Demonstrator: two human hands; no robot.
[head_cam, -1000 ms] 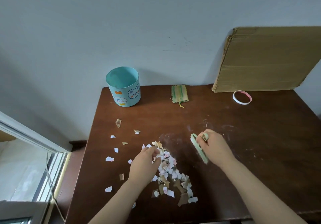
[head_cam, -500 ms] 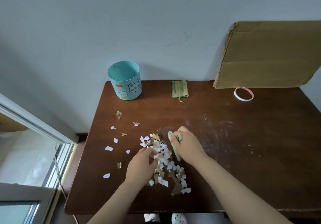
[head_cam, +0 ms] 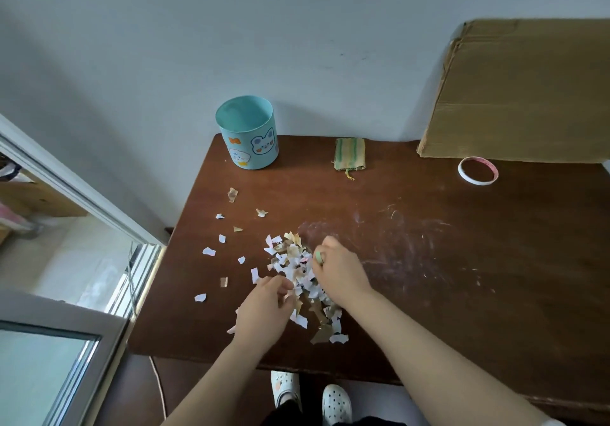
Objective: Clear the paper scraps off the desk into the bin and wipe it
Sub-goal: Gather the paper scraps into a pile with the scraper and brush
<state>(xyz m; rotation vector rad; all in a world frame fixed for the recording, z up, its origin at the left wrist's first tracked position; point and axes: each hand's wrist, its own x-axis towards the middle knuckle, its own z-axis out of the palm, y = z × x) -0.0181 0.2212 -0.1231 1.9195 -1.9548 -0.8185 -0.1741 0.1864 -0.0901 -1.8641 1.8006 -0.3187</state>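
A heap of torn paper scraps (head_cam: pixel 302 277), white, pink and tan, lies near the front edge of the brown desk (head_cam: pixel 495 260), left of its middle. The right hand (head_cam: pixel 341 272) rests against the heap's right side, its fingers (head_cam: pixel 325 247) clamped round a pale green tool (head_cam: pixel 318 256), of which only a small end shows by the thumb. The left hand (head_cam: pixel 264 306) sits at the heap's left side, fingers (head_cam: pixel 284 288) bent and touching the scraps; whether they pinch any I cannot tell. More loose scraps (head_cam: pixel 209 251) are strewn singly toward the left edge of the desk, well apart from each other.

The bin (head_cam: pixel 247 135), a small teal tub with cartoon stickers, stands upright at the back left corner. A folded green-striped cloth (head_cam: pixel 350 154) lies at the back edge, near the bin's right. A ring of tape (head_cam: pixel 477 170) lies flat toward the back right, just in front of a flattened cardboard box (head_cam: pixel 521 92) leaning on the wall. Pale smears mark the desk to the right of the hands
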